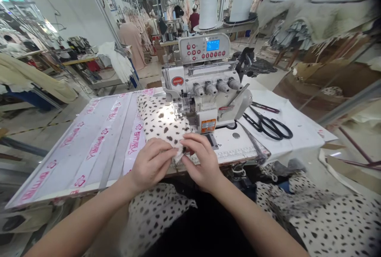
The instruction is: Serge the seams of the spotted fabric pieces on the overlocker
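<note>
White fabric with dark spots (pixel 162 120) lies on the bed of a white overlock sewing machine (pixel 208 86), its far part by the lit presser foot (pixel 180 110). At the near edge of the bed, my left hand (pixel 153 160) pinches the fabric's edge between thumb and fingers. Close beside it, my right hand (pixel 204 160) pinches the same edge, fingers curled. The fingertips of both hands almost meet. More of the spotted fabric hangs below the table edge, over my lap. Part of the pinched edge is hidden by my fingers.
Black scissors (pixel 268 124) and a dark thread snipper (pixel 266 107) lie right of the machine. Plastic film with pink print (pixel 98 142) covers the table on the left. Spotted fabric pieces (pixel 336 217) lie at lower right. Thread cones (pixel 208 9) stand behind; a person (pixel 194 18) is far off.
</note>
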Demonstrator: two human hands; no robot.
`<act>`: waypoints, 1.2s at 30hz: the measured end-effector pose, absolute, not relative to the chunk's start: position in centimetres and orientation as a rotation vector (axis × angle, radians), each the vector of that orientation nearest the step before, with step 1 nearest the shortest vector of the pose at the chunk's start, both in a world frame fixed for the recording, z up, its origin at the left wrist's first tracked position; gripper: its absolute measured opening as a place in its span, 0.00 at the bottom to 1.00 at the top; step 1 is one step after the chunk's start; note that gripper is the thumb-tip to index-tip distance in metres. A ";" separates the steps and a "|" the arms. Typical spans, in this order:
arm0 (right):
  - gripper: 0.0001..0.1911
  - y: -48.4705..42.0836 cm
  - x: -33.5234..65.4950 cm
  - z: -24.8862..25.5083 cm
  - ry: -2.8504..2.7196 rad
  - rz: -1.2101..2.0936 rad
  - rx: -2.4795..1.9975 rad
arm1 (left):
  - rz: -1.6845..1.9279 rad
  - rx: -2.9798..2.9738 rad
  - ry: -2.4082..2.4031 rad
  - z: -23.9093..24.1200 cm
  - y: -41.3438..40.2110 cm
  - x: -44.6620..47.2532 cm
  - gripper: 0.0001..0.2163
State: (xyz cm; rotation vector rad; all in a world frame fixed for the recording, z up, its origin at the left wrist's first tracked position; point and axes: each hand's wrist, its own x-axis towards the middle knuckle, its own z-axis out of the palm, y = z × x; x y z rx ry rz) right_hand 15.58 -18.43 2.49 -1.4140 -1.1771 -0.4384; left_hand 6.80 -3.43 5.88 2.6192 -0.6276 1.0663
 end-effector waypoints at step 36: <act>0.15 -16.6 21.0 4.5 -1.420 -0.467 -2.011 | 0.290 3.350 -0.004 9.9 0.3 13.7 0.11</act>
